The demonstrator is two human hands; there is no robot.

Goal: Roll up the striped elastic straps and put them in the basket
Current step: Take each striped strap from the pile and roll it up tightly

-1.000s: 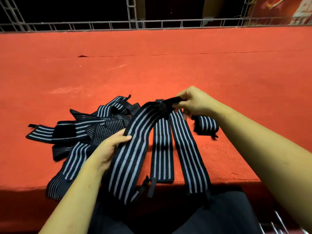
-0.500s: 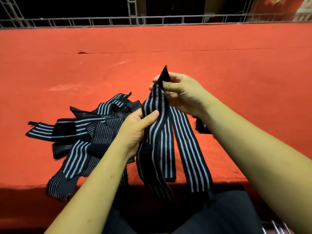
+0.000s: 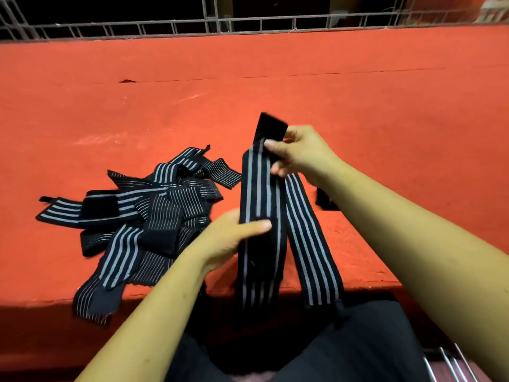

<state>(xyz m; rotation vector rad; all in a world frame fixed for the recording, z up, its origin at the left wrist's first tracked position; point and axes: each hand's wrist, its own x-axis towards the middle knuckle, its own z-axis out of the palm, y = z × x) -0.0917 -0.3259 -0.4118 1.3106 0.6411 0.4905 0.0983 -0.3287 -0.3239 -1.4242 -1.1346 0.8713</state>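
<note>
Black end of striped strap [image 3: 260,205] is pinched by R hand [image 3: 300,153], thumb on front. The mid part is gripped by L hand [image 3: 231,238], thumb across. Vs 0.5 s ago, the strap is untwisted and shown flat-on. It's held over red carpet [image 3: 275,92] edge, w/ strap pile [image 3: 154,213] to the L.

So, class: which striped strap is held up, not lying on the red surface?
The strap in both hands: the right hand pinches its black end, the left hand grips it midway. The flat strap and the pile lie on the surface.
</note>
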